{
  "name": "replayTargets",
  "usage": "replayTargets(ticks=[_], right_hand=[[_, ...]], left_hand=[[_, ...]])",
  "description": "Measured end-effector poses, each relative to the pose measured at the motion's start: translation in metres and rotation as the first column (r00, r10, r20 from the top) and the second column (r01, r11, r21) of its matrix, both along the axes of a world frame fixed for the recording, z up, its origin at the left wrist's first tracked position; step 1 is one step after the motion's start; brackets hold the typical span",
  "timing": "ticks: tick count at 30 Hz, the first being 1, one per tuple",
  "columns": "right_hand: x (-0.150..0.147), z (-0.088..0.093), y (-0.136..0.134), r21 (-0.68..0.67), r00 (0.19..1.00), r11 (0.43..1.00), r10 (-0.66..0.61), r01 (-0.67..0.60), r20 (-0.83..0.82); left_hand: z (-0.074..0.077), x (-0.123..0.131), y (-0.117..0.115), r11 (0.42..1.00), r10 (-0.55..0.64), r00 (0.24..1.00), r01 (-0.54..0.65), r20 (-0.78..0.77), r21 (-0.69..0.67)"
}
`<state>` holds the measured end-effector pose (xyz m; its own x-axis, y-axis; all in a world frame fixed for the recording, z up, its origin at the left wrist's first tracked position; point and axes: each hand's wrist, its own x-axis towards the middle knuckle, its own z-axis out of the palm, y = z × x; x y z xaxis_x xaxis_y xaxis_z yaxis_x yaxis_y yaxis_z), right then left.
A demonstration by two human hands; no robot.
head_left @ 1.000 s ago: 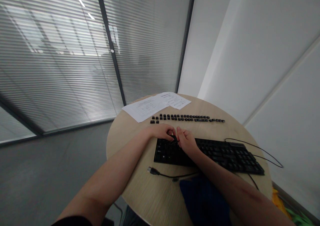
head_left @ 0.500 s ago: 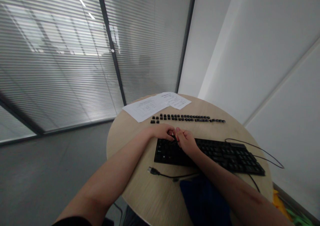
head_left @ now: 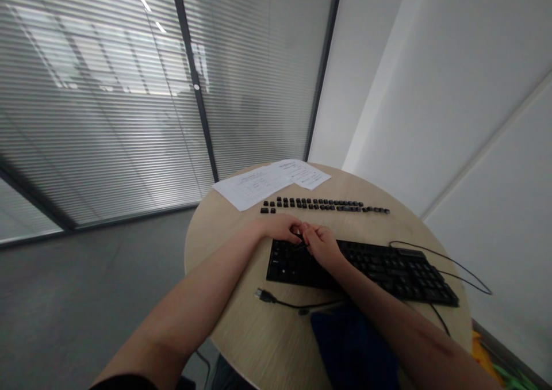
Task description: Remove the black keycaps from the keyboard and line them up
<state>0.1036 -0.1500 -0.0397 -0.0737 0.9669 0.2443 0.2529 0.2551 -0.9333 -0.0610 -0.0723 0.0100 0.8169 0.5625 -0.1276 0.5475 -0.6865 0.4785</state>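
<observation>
A black keyboard [head_left: 386, 263] lies across the round table, and both hands meet over the top edge of its left part. My left hand [head_left: 282, 227] has its fingers curled down at the keys there. Against its fingertips my right hand [head_left: 321, 245] is closed in a pinch, with the wrist crossing over the keyboard. Something small and dark shows between the fingers, too hidden to name. Beyond the keyboard, loose black keycaps [head_left: 317, 206] are laid out in rows.
Printed paper sheets [head_left: 254, 187] lie at the table's far side. In front of the keyboard are a USB plug [head_left: 266, 295] on its black cable and a dark blue cloth-like item [head_left: 345, 344]. A thin cable [head_left: 468, 269] loops past the table's right edge [head_left: 463, 298].
My right thumb has dipped slightly towards the left fingertips. Both hands otherwise stay at the same spot on the keyboard, and the view has shifted very slightly.
</observation>
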Motion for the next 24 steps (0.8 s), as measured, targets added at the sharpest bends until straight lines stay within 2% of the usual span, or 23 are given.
replayTargets(ticks=[10,24], right_hand=[[0.0008,-0.0018,0.0006,0.001,1.0,1.0,-0.007,0.007,0.02],[0.0004,-0.0022,0.0006,-0.006,1.0,1.0,0.001,0.0,0.011]], left_hand=[[-0.0028,0.0017,0.002,0.999,-0.006,1.0,0.006,0.006,0.038],[0.0015,0.0015,-0.0014,1.0,-0.002,1.0,0.002,-0.005,0.023]])
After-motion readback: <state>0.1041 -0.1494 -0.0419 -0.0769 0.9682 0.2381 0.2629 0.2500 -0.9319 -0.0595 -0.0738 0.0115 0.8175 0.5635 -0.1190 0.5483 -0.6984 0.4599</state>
